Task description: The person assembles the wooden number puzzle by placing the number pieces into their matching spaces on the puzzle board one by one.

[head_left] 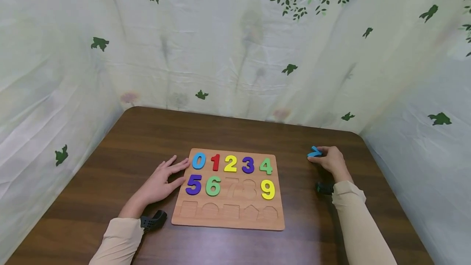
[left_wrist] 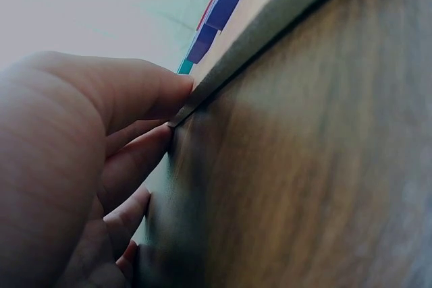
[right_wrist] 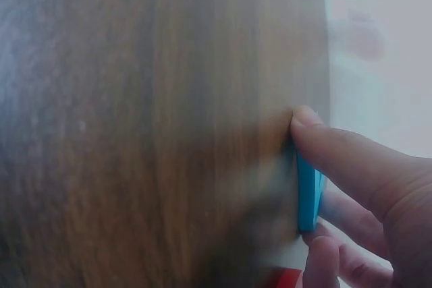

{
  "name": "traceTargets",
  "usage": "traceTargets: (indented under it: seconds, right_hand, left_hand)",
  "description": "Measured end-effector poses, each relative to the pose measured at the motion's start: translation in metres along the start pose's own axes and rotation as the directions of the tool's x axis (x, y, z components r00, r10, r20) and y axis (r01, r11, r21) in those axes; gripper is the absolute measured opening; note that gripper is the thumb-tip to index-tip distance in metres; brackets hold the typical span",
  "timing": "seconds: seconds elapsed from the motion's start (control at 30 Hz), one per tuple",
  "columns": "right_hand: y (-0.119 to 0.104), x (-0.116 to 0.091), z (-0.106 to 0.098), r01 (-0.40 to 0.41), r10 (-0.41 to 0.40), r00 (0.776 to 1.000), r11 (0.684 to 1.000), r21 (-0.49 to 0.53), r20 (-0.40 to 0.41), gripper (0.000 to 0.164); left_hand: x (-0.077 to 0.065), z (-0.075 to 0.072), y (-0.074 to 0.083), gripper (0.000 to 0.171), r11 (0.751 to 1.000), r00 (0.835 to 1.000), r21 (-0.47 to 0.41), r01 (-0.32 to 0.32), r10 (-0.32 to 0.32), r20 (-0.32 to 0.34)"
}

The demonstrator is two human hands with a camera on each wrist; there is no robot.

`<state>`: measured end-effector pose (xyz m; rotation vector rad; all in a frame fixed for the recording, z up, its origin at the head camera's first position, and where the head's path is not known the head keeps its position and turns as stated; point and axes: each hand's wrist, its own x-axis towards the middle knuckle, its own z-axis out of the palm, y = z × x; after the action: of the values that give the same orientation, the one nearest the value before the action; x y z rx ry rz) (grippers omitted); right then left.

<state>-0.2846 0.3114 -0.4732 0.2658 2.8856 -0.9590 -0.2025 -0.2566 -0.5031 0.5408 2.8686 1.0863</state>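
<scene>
A wooden number board [head_left: 228, 226] lies on the table with several coloured digits set in it, among them a purple five [head_left: 193, 185], a green six [head_left: 213, 186] and a yellow nine [head_left: 268, 189]. Bare outlines of a seven and an eight show between the six and nine. My left hand [head_left: 162, 180] rests its fingers and thumb against the board's left edge, fingers fairly straight. Off to the board's right, my right hand [head_left: 333, 162] pinches a blue digit [head_left: 314, 151], seemingly a seven, at the tabletop. In the right wrist view, the blue digit [right_wrist: 309, 193] stands between thumb and fingers.
The brown table [head_left: 220, 130] has a rounded far edge, with a pale leaf-printed curtain [head_left: 228, 52] behind and at both sides. A row of bare shape outlines runs along the board's near side. A red thing [right_wrist: 288, 278] partly shows in the right wrist view.
</scene>
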Motion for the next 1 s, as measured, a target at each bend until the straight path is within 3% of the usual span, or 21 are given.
traceTargets:
  seconds: [0.43, 0.73, 1.0]
  right_hand:
    - [-0.001, 0.000, 0.000, 0.104, -0.103, 0.995, 0.991, -0.080, 0.012, 0.067]
    - [0.000, -0.005, 0.004, 0.153, -0.153, 0.988, 0.987, -0.048, 0.010, 0.072]
    - [-0.011, -0.009, 0.009, 0.231, -0.232, 0.973, 0.972, -0.040, -0.014, 0.072]
  left_hand:
    - [-0.002, -0.003, 0.003, 0.056, 1.000, 1.000, 0.012, 0.008, -0.008, 0.003]
    - [-0.001, -0.001, 0.001, 0.055, 0.999, 1.000, 0.015, -0.031, 0.031, -0.001]
    - [-0.001, 0.000, 0.000, 0.055, 1.000, 1.000, 0.017, -0.024, 0.024, -0.001]
